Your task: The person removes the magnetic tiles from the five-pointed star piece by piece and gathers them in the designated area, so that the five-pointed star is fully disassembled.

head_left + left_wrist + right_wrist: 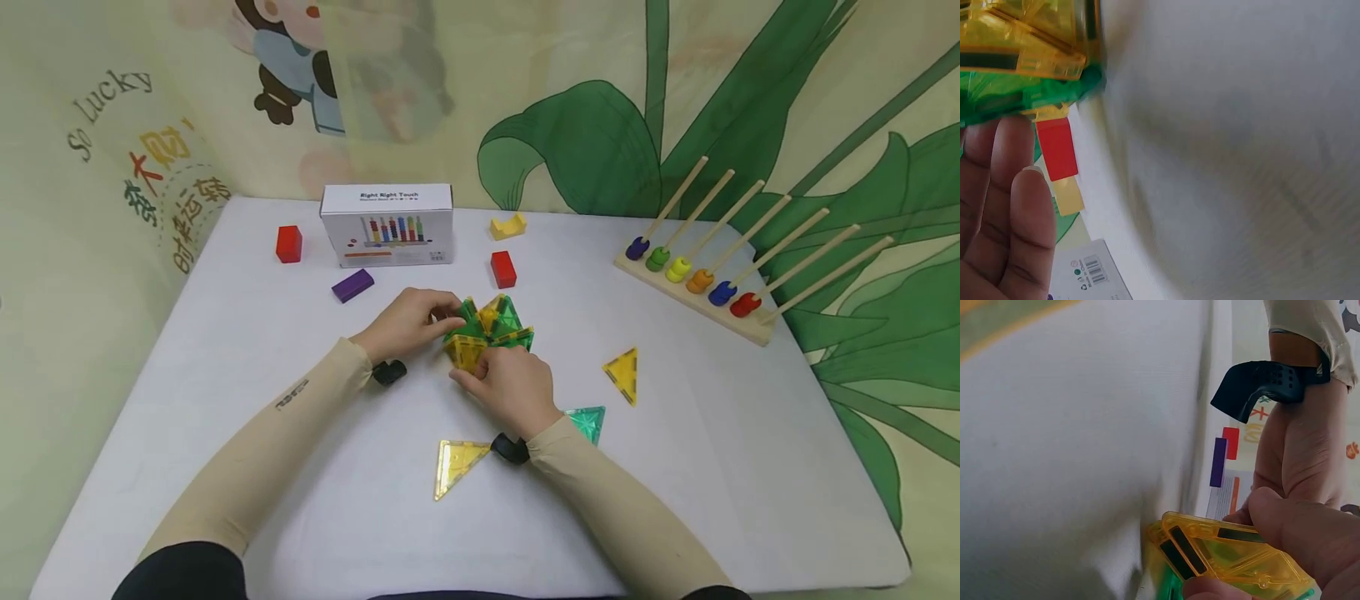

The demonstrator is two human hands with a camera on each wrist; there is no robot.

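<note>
A cluster of translucent green and yellow magnetic tiles [492, 321] stands upright in the middle of the table. My left hand [411, 323] touches its left side, at a green tile [1022, 100]; in the left wrist view the fingers look fairly straight, their tips partly hidden by that tile. On the near side, my right hand [517, 383] pinches a yellow triangular tile [1235, 550] between thumb and finger, against the cluster. Loose tiles lie nearby: a yellow triangle [456, 462], a green one [588, 422] partly under the right forearm, and a yellow triangle [624, 375] to the right.
A white box [387, 229] stands at the back. Around it lie a purple block [352, 286], red blocks [288, 244] [503, 269] and a yellow arch block [507, 226]. A wooden peg stand [693, 287] with coloured beads stands at the right back edge.
</note>
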